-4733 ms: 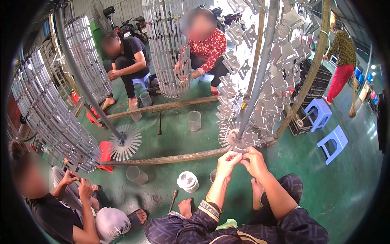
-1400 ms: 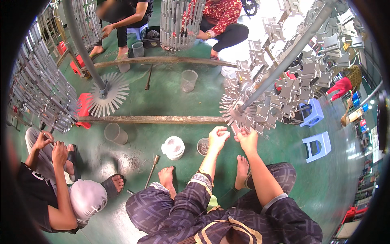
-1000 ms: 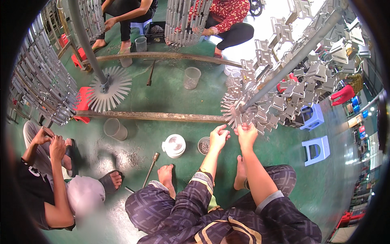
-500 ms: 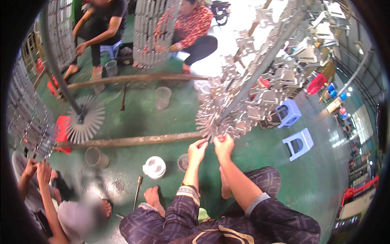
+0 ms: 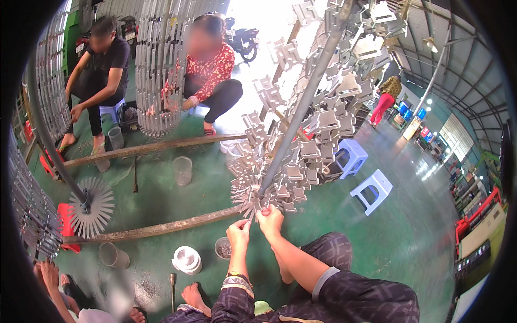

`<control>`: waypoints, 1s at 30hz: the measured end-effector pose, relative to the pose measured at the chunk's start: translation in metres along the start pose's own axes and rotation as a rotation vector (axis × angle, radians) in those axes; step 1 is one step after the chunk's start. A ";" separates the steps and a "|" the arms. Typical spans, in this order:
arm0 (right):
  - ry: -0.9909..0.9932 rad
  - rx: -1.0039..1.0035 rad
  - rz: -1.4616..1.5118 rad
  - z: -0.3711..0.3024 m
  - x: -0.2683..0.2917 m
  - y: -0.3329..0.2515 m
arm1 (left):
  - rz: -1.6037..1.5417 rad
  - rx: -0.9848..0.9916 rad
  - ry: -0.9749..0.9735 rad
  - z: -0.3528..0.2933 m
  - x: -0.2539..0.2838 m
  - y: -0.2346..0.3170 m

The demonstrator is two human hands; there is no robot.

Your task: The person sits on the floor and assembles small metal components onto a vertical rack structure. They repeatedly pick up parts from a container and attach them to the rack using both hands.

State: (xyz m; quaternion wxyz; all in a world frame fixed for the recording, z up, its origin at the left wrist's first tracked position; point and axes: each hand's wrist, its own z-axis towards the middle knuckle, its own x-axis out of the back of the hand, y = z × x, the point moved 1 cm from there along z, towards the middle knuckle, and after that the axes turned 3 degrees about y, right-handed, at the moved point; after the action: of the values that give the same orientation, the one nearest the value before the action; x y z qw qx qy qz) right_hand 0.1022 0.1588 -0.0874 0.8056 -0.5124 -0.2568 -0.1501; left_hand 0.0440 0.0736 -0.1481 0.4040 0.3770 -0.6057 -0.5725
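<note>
A tall rack of small bent metal brackets [image 5: 326, 121] hangs around a slanted grey pole [image 5: 301, 113], its lower end a ring of thin flat spokes. At the bottom of that ring my right hand [image 5: 271, 222] is closed, thumb and fingers pinching the edge of a metal bracket. Close beside it on the left, my left hand [image 5: 238, 233] is also pinched shut just below the spokes. Whatever it holds is too small to make out. Below the left hand, near my wrist, stands a small cup [image 5: 223, 247] with little metal bits in it.
A white lidded bucket [image 5: 187, 260], a clear cup [image 5: 114, 255] and a metal rod [image 5: 173, 290] are on the green floor. Long bars [image 5: 156, 227] run across ahead. Two blue stools [image 5: 371, 191] stand right. Co-workers sit at other racks [image 5: 159, 70] ahead and left.
My view has tilted up and turned right, so the scene sits lower and further left. Both hands stay pinched at the rack's bottom, the left one now slightly further from the spokes.
</note>
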 end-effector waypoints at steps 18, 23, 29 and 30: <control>-0.013 -0.008 -0.026 0.001 0.005 0.000 | 0.066 -0.062 -0.002 -0.005 0.001 0.007; -0.021 -0.022 -0.005 0.000 0.007 0.000 | 0.081 -0.070 -0.022 -0.005 0.000 0.004; -0.007 -0.018 -0.009 0.000 0.008 0.001 | 0.168 -0.122 -0.039 -0.009 0.003 0.009; -0.007 -0.019 -0.010 0.001 0.008 0.002 | 0.172 -0.127 -0.037 -0.009 0.002 0.009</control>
State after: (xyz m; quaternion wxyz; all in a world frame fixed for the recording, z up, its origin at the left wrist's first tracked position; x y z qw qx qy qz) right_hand 0.1093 0.1604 -0.0843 0.7989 -0.5194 -0.2609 -0.1546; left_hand 0.0516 0.0683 -0.1389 0.4634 0.2869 -0.6057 -0.5797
